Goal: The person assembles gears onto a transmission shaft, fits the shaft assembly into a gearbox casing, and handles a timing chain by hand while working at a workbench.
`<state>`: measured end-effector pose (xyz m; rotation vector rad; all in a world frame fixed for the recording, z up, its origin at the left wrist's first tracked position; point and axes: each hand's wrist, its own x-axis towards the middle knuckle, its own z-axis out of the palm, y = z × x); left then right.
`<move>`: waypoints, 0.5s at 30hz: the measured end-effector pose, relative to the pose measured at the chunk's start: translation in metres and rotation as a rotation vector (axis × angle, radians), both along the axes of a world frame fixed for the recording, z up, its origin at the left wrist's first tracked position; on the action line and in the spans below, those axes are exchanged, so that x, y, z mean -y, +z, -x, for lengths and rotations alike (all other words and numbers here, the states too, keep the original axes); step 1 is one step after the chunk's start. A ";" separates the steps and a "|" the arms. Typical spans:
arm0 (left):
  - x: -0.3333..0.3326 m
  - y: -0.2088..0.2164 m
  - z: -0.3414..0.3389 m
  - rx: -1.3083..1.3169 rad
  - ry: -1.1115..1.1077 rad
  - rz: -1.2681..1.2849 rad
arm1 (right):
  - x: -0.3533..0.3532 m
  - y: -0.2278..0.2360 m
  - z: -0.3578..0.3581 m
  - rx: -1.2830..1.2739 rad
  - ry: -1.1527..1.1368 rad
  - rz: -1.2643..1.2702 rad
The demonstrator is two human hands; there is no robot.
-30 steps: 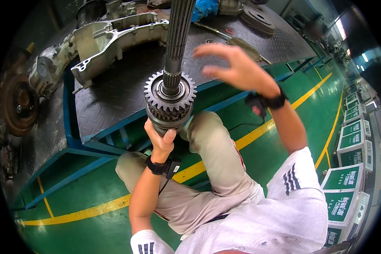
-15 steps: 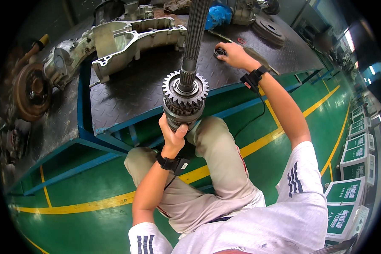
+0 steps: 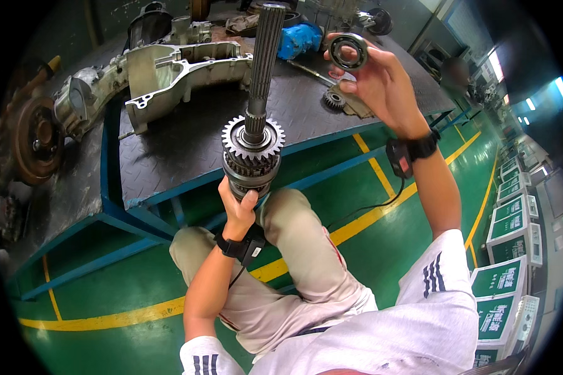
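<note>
My left hand (image 3: 238,215) is closed around the lower part of a splined gear shaft (image 3: 266,69), its fingers under the stacked gears. The shaft stands nearly upright before the bench edge, and a toothed gear (image 3: 234,142) tops the stack. In my right hand (image 3: 386,90) is a ball bearing (image 3: 336,55), raised above the bench and gripped at its rim between thumb and fingers. Beneath that hand, a small gear (image 3: 334,100) lies on the bench beside a brownish cloth (image 3: 356,106). The shaft's lower end is hidden by my hand.
An open metal housing (image 3: 141,109) rests on the dark tread-plate bench (image 3: 187,140). Behind it are a blue part (image 3: 300,40) and a thin rod (image 3: 309,72). A rusty brake disc (image 3: 28,140) stands at the left. Green and white boxes (image 3: 499,281) line the right side.
My right hand has lifted the bearing off the bench and turned its face into view. The small gear now shows below. My left hand still grips the gear shaft.
</note>
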<state>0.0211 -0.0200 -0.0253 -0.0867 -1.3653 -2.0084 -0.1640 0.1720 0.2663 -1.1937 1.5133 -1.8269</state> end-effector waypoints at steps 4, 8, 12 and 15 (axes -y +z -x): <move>-0.003 0.004 -0.002 0.012 0.002 0.035 | 0.001 0.030 -0.050 -0.231 -0.007 0.039; -0.007 0.016 -0.001 0.020 -0.031 0.067 | 0.007 0.040 -0.062 -0.773 -0.209 0.013; -0.007 0.032 -0.003 -0.046 0.011 0.149 | 0.018 0.042 -0.068 -0.823 -0.254 0.055; -0.007 0.035 -0.003 -0.052 -0.003 0.150 | 0.022 0.044 -0.074 -0.676 -0.217 0.108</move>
